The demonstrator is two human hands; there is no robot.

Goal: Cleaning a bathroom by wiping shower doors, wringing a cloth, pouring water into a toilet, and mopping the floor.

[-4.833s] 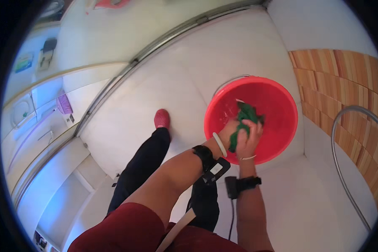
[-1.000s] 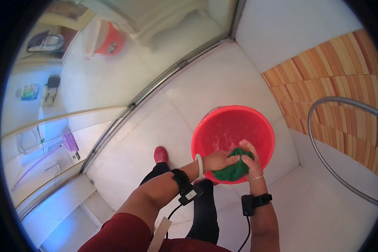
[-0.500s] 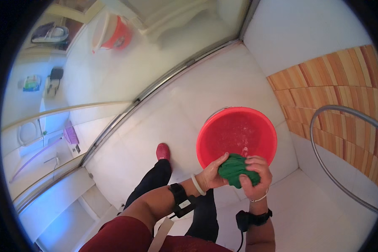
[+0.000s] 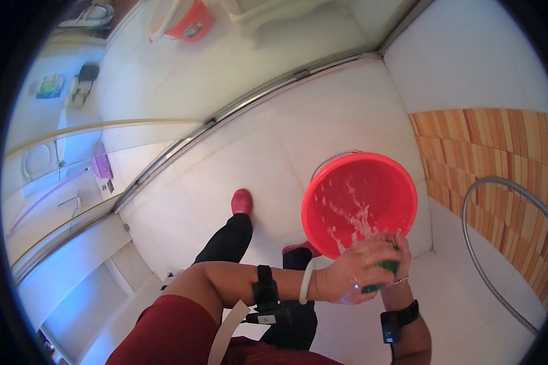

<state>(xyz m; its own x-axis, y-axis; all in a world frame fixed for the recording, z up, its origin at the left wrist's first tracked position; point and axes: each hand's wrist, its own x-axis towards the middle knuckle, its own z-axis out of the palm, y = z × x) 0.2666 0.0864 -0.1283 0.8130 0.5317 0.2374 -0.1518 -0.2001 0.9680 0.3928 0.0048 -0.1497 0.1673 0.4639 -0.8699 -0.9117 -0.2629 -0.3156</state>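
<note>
Green cloth [image 4: 388, 266], mostly hidden, sits gripped between my curled left hand [image 4: 354, 274] and right hand [image 4: 403, 252], the red bucket [image 4: 385, 182] lying between eleven and twelve o'clock from them.

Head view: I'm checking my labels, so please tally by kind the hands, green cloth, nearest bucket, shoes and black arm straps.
Left hand and right hand: 2
Green cloth: 1
Nearest bucket, red: 1
Left shoe and right shoe: 2
Left arm strap and right arm strap: 2
Total: 8
</note>
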